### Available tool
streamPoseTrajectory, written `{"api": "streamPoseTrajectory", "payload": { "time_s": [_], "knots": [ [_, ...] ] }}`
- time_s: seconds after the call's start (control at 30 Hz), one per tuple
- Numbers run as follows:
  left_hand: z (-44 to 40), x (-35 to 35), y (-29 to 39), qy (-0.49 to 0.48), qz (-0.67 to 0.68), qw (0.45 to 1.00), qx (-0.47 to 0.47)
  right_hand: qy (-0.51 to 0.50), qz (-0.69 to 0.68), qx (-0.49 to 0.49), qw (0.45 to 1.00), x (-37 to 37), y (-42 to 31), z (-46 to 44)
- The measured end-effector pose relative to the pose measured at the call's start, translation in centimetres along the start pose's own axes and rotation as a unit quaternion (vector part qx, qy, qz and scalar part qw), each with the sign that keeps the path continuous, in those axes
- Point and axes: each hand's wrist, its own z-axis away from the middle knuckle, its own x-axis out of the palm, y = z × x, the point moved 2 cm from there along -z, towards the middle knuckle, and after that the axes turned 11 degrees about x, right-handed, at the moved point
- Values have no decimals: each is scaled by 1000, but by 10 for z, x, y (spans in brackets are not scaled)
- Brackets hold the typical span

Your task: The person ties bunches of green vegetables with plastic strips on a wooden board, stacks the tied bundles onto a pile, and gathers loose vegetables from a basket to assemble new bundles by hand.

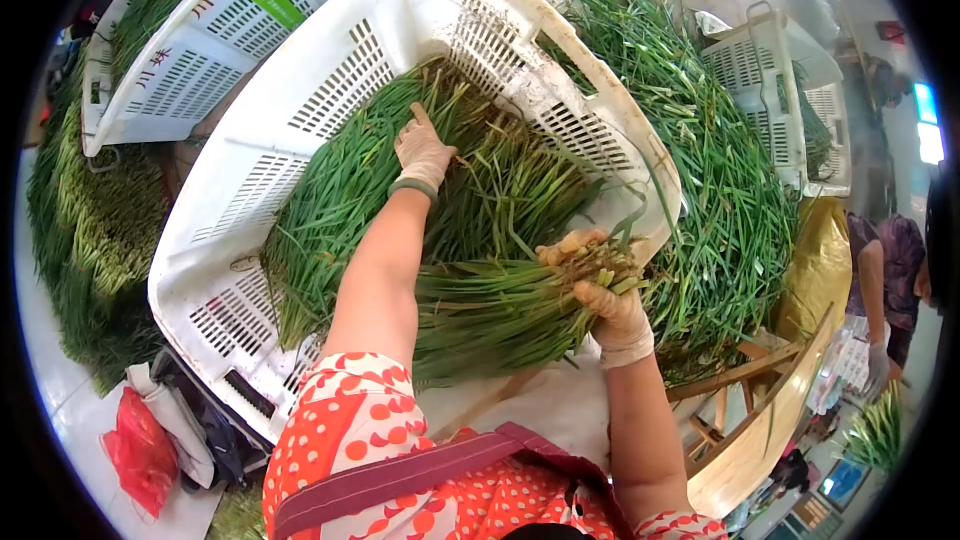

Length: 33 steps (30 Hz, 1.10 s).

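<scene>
A large white slatted crate (pixel 330 60) in the middle holds bundles of long green leafy stalks (pixel 345 175). My left hand (pixel 424 152), in a pale glove, lies on the stalks inside the crate, its fingers apart and one pointing toward the crate's far end. Near the crate's right-hand rim, my right hand (pixel 610 305), also gloved, grips a thick bunch of stalks (pixel 500 315) at its brownish root end. The leaves of that bunch spread to the left, passing beneath my left forearm.
A big heap of green stalks (pixel 720 200) lies right of the crate. More white crates stand at upper left (pixel 190 80) and upper right (pixel 790 100). A red bag (pixel 142 450) is lower left. Another person (pixel 885 280) is at far right, beyond a wooden frame (pixel 765 440).
</scene>
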Motion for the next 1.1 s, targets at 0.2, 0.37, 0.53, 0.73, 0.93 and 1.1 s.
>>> {"api": "streamPoseTrajectory", "payload": {
  "time_s": [0.2,0.37,0.53,0.73,0.93,1.1],
  "knots": [
    [-2,6,0,3,-2,1000,-1,-54,-159,13,986,-6,-1,-9],
    [3,18,-1,81,36,991,96,-9,-41,7,999,-12,0,-10],
    [32,10,-2,232,306,901,204,-15,-64,49,997,-4,-11,-11],
    [131,-57,-1,22,547,789,278,-76,-100,27,992,0,-13,-22],
    [220,-72,16,52,292,819,492,-139,-77,79,984,47,-27,-9],
    [242,-77,16,-18,462,810,361,-110,5,35,993,66,-4,3]
  ]
}}
